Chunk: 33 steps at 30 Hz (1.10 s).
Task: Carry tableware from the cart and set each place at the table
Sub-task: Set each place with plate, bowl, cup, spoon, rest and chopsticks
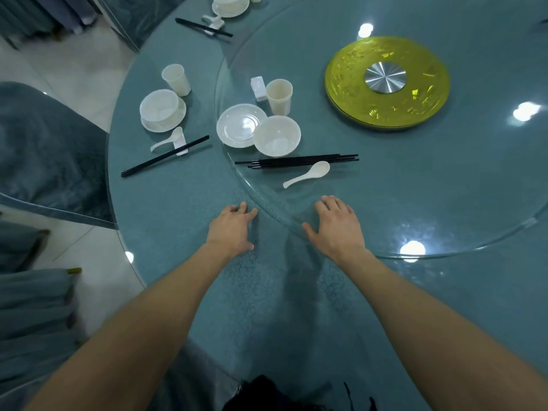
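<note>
The round table (178, 209) in front of me has a blue-green top. A big glass turning plate (430, 188) lies on it and fills the right side of the frame. A yellow disc (350, 84) with a silver middle sits at its centre. Bright spots of light shine on the glass.

My left hand (232, 229) lies palm down on the table, with its fingertips at the glass edge. My right hand (336, 225) lies flat and spread on the rim of the glass.

Just above my hands, on the glass, are a white plate (238, 126), a bowl (277, 136) touching it, a cup (278, 96), a small white block (258, 89), a bunch of black chopsticks (296, 161) and a spoon (307, 173).

To the left, on the table itself, one place is set (161, 111).

Chairs in blue covers (44, 149) stand at the left on a pale floor (74, 69).

Another set place (229, 7) is cut off at the top edge. Something dark (267, 393) shows at the bottom edge, and I cannot tell what it is.
</note>
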Each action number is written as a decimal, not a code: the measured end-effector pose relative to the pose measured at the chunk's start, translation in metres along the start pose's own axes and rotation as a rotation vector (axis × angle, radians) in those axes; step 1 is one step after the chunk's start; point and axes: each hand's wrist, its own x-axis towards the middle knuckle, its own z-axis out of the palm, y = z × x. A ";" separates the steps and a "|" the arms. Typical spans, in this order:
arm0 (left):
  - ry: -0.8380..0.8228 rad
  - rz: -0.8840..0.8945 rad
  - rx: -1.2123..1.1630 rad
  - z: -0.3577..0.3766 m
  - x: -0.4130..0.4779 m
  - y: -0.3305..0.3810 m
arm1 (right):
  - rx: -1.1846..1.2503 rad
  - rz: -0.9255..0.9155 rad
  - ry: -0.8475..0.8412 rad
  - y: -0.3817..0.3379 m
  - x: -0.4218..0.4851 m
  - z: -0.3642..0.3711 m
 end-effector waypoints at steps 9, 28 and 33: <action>-0.004 0.012 0.004 0.001 0.003 -0.002 | 0.133 -0.123 0.054 -0.026 -0.001 -0.006; -0.043 0.067 0.082 0.002 0.015 -0.012 | 0.078 -0.051 0.052 -0.016 -0.025 0.010; 0.093 -0.083 -0.280 -0.014 0.026 -0.009 | 0.082 0.014 0.142 -0.004 -0.038 0.016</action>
